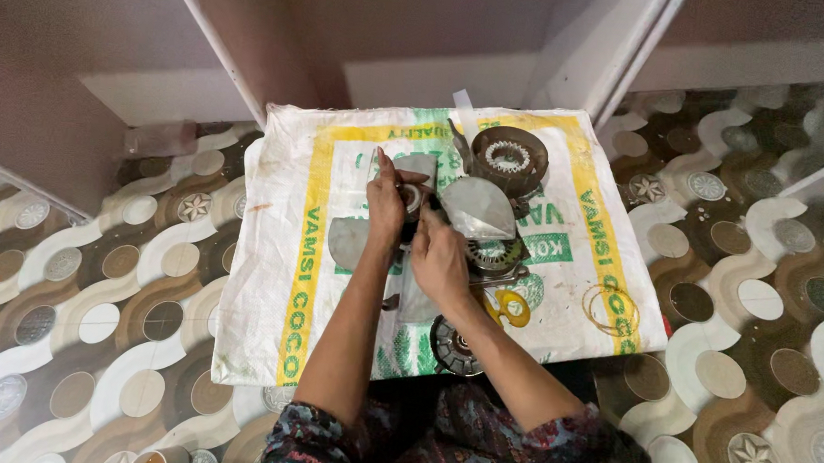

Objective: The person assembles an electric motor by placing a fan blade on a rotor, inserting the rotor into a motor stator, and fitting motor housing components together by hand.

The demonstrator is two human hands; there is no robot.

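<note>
A white woven sack (271, 281) covers the patterned floor (104, 292); at its centre, a grey bladed fan (473, 211), gripped by closed left hand (386, 201) and right hand (438, 260), round motor housing (510, 157) just beyond.

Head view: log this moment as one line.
left hand: on fan blade hub | right hand: at hub | fan blades: grey | motor stator: beside | surface: woven sack

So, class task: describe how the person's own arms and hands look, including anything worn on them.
Both forearms are bare to past the elbow. The left hand and right hand wear no gloves; no rings, bangles or watch can be made out. Near the bottom edge, dark fabric with a small multicoloured floral print covers the upper arms.
</note>
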